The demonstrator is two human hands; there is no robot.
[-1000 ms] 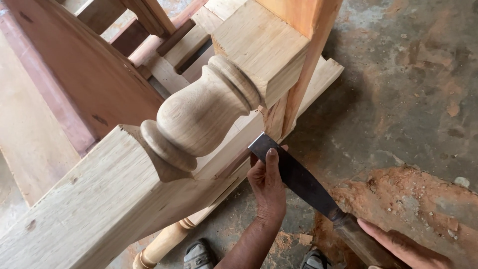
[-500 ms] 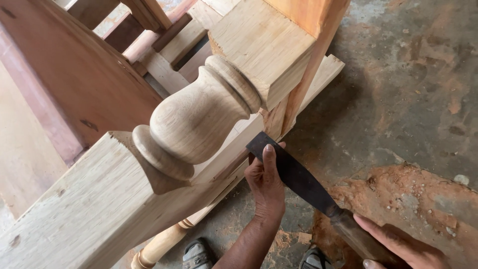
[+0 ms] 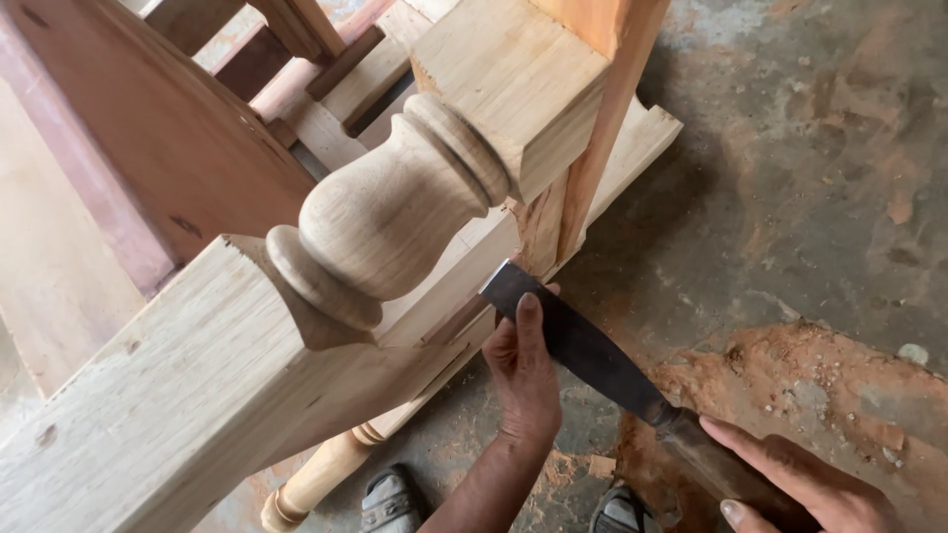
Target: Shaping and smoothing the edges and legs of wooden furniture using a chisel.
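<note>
Nearest the wearer, two shoes show at the bottom edge, one by the left forearm and one further right, on a concrete floor strewn with reddish sawdust.

The right hand is low at the right, fingers wrapped loosely over the dark handle of one chisel. Whether the grip is tight cannot be told, since the palm side is hidden. The left hand sits further in, fingers together and laid flat on the blade, index finger stretched along the steel towards the edge. That hand is open on the tool, pressing rather than clasping.

The chisel's long axis runs on a slant from the handle at lower right up to the cutting edge at upper left. The left hand is the nearer of the two to that edge. The edge meets the pale timber just below the orange post, beside a joint in the frame.

Above the blade one turned baluster with a bulbous body and ringed collars lies between two square blocks. A second, slimmer turned piece pokes out beneath the big beam, near the shoes.

Further off, dark reddish boards and slats lean at upper left.
</note>
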